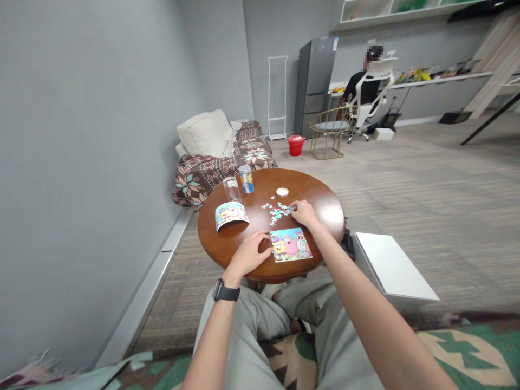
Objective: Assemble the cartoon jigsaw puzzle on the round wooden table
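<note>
My left hand (252, 250) rests on the round wooden table (215, 246), fingers apart, its fingertips at the left edge of a jigsaw puzzle (291, 245) with cartoon figures. Farther up, my right hand (304, 213) reaches the right side of a loose heap of puzzle pieces (278, 213). Its fingertips are bent together at the pieces; whether one is pinched is too small to make out. A curved picture sheet (231, 215) with a similar cartoon stands to the left. Behind it are a clear cup (232, 189), a blue and yellow can (246, 179) and a round white lid (282, 192).
A white box (396, 265) stands right of the table. Beyond the table are a patterned sofa (252, 143), a red bucket (296, 145) and a gold wire chair (330, 130). A person (357, 84) sits in a white office chair (371, 89) near the counter.
</note>
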Motion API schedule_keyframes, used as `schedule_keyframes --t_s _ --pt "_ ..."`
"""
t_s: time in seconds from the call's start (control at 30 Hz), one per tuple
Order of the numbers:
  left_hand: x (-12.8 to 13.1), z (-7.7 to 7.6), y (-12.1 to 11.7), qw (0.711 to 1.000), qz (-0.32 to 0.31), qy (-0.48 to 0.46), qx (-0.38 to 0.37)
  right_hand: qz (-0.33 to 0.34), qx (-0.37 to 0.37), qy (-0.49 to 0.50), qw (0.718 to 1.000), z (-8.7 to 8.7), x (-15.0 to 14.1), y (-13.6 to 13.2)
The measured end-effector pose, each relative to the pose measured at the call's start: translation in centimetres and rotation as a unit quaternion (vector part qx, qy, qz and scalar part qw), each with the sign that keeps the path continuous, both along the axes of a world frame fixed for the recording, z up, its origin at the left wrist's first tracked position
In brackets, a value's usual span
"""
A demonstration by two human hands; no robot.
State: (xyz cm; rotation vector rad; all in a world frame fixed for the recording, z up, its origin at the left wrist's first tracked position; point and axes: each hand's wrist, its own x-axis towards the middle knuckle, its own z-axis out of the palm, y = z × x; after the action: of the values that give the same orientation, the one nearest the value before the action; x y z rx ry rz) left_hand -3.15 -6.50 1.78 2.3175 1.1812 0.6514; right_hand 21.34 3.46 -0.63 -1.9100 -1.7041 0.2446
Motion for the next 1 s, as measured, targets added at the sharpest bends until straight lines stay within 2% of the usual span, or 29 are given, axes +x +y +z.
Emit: schedule_keyframes --t_s 0.13,0.23,0.3,0.37,0.47,0.53,0.6,0.7,0.83,1.0 --pt "0.0 0.0 0.1 1.000 0.006 0.005 -0.001 0.020 -0.017 0.041 0.999 0.5 -0.4 0.5" --pt "0.0 0.3 0.3 1.000 -0.004 0.006 -0.002 0.006 0.015 0.024 1.000 0.2 -0.6 -0.1" --pt "0.1 1.0 0.7 1.000 -0.013 0.021 -0.003 -0.007 0.041 -0.004 0.999 0.1 -0.9 -0.5" --pt "0.7 2.2 1.6 0.998 -0.011 0.063 -0.011 -0.015 0.045 -0.010 0.999 0.1 -1.1 -0.8" --pt "2.5 3.9 4.2 0.991 0.031 0.127 -0.018 -0.014 0.047 -0.010 0.999 0.1 -1.3 -1.0" --pt "4.1 4.3 6.2 0.988 0.060 0.143 0.010 -0.010 0.048 -0.009 0.999 0.1 -1.3 -1.0" --pt "5.6 4.0 7.9 0.983 0.103 0.142 0.055 -0.005 0.048 -0.008 0.999 0.1 -1.2 -1.0" --pt "6.8 2.5 9.3 0.973 0.140 0.130 0.129 0.004 0.043 -0.005 0.999 0.1 -1.0 -1.0" --pt "6.4 0.8 9.1 0.976 0.126 0.130 0.121 0.004 0.056 0.017 0.998 -0.3 -0.8 -0.9" --pt "5.7 0.7 8.9 0.984 0.119 0.115 0.060 -0.004 0.084 0.034 0.996 -1.3 -0.6 -0.1"
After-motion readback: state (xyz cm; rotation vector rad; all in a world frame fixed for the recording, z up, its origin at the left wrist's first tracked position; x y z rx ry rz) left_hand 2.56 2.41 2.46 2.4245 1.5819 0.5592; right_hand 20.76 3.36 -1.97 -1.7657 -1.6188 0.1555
